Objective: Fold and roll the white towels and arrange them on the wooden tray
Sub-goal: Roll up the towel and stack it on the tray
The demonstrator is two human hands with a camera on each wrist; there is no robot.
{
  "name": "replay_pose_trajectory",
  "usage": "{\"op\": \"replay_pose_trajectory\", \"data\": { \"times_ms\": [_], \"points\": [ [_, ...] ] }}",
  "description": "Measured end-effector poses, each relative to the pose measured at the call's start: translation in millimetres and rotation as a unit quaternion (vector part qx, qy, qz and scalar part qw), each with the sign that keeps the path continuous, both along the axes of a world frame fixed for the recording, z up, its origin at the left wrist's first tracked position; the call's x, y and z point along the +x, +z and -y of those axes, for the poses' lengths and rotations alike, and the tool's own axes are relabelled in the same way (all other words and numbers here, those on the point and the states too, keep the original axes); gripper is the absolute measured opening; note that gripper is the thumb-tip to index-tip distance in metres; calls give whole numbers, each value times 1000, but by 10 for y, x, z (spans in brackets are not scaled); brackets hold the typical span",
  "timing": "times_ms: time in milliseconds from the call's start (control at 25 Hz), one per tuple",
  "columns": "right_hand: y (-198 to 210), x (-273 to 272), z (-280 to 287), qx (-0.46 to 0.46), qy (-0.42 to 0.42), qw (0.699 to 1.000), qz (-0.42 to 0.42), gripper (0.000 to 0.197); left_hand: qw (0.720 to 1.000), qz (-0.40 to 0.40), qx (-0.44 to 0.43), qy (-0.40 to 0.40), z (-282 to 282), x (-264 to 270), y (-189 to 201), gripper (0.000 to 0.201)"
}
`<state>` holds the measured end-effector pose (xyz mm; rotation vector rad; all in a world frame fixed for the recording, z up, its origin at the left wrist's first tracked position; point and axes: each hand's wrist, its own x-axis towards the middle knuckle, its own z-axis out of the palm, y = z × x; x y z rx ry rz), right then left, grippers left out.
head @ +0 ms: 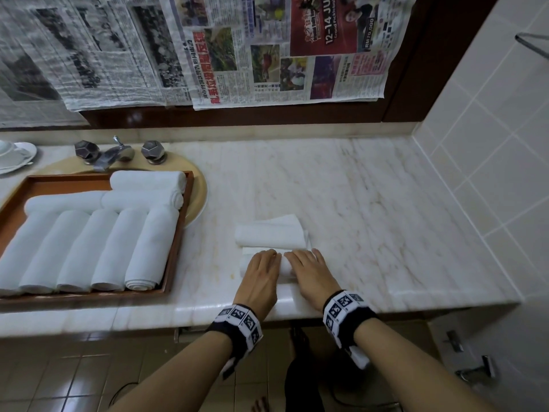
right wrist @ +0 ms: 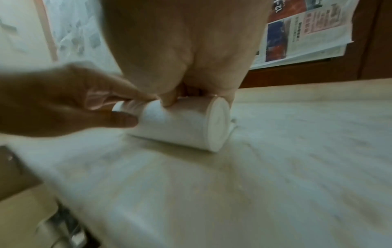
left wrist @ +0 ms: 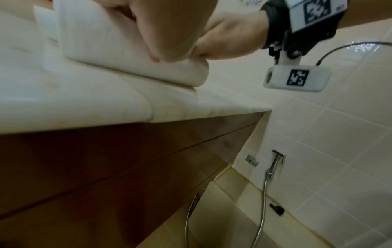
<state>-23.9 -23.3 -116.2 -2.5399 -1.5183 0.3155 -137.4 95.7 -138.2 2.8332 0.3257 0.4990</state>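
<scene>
On the marble counter [head: 386, 218] lies a white towel roll [head: 284, 267] [right wrist: 180, 124] [left wrist: 116, 50], close to the front edge. My left hand [head: 263, 267] [left wrist: 169, 33] grips its left part. My right hand [head: 307, 267] [right wrist: 180, 67] curls over its right part, thumb on the near side. Just beyond the roll lies folded white towel [head: 271, 234]; I cannot tell whether it is the same cloth. To the left stands the wooden tray [head: 178, 242] with several rolled white towels [head: 118, 248], some in a row and others laid across behind them.
The tray sits over a sink with a metal faucet [head: 113, 156] behind it. A white dish [head: 15, 156] is at the far left. Newspaper [head: 267, 49] hangs on the back wall. A tiled wall [head: 490, 173] closes the counter on the right.
</scene>
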Motion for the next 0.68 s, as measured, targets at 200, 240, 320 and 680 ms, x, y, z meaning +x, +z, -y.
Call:
{"op": "replay_pose_trajectory", "data": {
  "times_ms": [200,240,320,680],
  "points": [
    [203,276,-66,27,-30,997,-65,34,999,-14,-19,-28,-36,-36,-56,64],
    [221,356,-118,34,-85,993,-71,32,999,-22,-27,-29,-37,-15,-42,62],
    [234,536,-240,-8,-162,980,-117,30,998,-27,-35,-33,-21,-26,-12,56],
    [327,886,-476,36,-175,948,-264,48,998,-47,-32,-25,42,-188,-19,54]
  ]
}}
